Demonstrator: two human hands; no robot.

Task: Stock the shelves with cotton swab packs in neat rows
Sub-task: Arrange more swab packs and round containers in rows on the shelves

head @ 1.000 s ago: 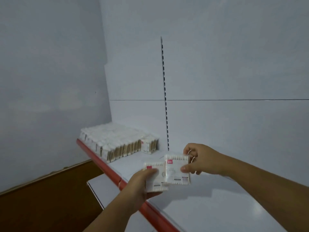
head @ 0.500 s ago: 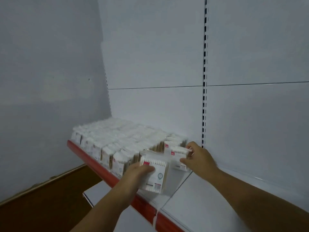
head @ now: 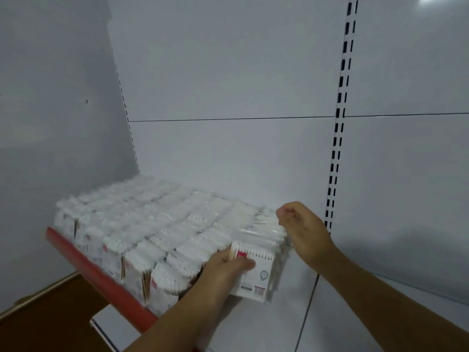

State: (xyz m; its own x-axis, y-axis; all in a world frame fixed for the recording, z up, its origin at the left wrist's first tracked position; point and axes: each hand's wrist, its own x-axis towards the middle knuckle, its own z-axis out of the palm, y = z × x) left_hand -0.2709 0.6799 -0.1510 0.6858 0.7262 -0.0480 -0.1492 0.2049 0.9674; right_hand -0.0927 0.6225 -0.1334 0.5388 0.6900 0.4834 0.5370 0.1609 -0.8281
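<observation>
Gripping one white pink-labelled cotton swab pack [head: 251, 273], left hand [head: 223, 270] fingers now hold it against the right front end of the stocked block of packs [head: 152, 219] on the red-edged white shelf [head: 101, 276], no longer in mid-air. Right hand [head: 302, 232] fingers curl at the back row, and I can't tell whether they grip anything. Likely the column is nearly filled. Count: two hands, one held pack; shelved packs are too blurred to count.

Grey wall [head: 50, 97], slotted upright [head: 340, 118], brown wooden board [head: 50, 313]

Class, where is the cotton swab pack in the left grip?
Head view, lower centre: the pack stands against the right end of the stocked rows, left grip on it.
</observation>
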